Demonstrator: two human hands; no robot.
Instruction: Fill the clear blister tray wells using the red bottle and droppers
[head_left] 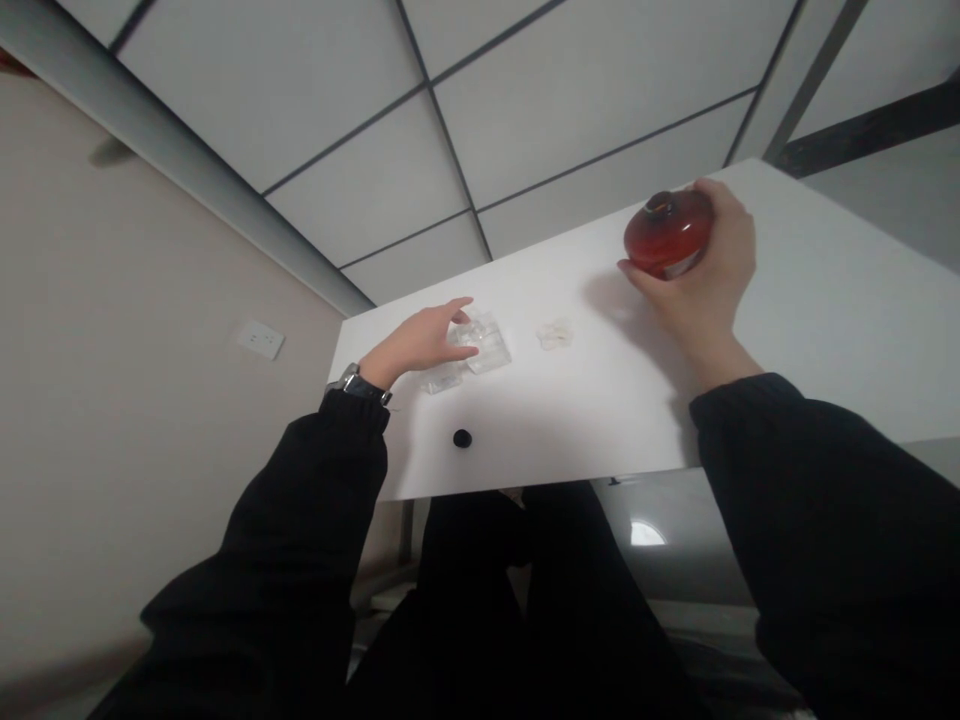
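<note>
On the right, my right hand (pixel 709 265) is wrapped round a rounded bottle (pixel 667 235) of dark red colour with a short neck, raised above the table. No cap sits visibly on the neck. At the left, my left hand (pixel 431 338) has its thumb and fingers apart beside a clear piece that looks like glass or plastic (pixel 487 343); whether they touch it I cannot tell. Part of this clear piece is behind the fingers. A small round black cap (pixel 462 438) lies nearer the table's front edge.
The white table (pixel 540 440) stands against a panelled wall (pixel 360 150). A small crumpled whitish thing (pixel 555 335) lies at mid-table. Another clear piece (pixel 442 378) is below my left hand. A socket (pixel 261 340) is on the left wall.
</note>
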